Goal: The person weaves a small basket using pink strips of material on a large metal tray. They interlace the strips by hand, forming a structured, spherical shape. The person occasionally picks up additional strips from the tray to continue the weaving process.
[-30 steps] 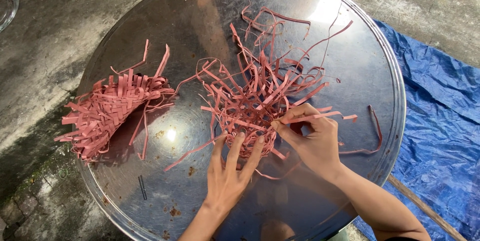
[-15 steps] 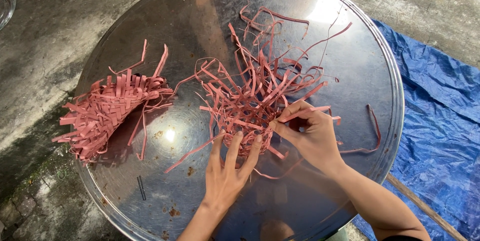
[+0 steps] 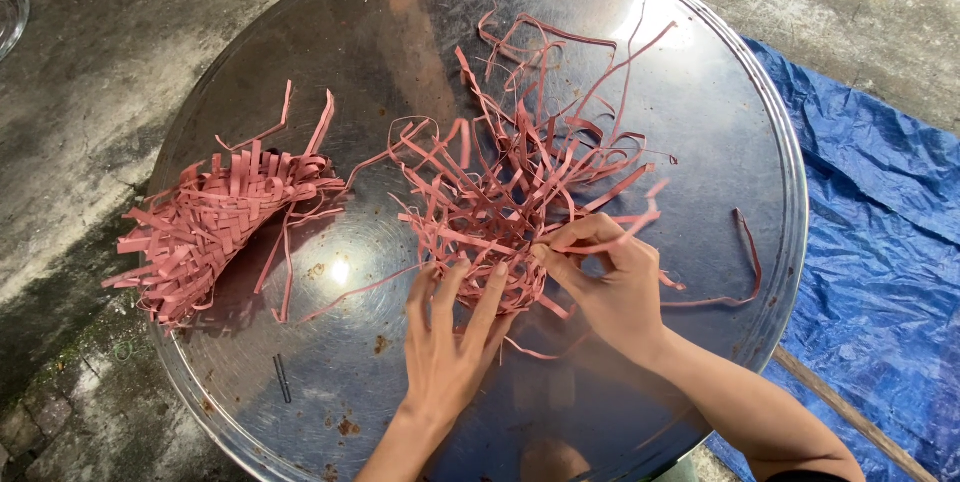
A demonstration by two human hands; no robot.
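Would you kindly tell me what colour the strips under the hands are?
The strips are a dusty pinkish red, seen clearly in the head view.

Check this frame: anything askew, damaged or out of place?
One pink strip lies alone near the round metal tray's right rim, apart from the weave under both hands. Rusty spots mark the tray near its front edge.

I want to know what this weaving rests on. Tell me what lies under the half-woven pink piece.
Under the half-woven pink piece lies a round metal tray. The left hand presses flat on the weave, the right hand pinches a strip; what lies beneath the palms is covered.
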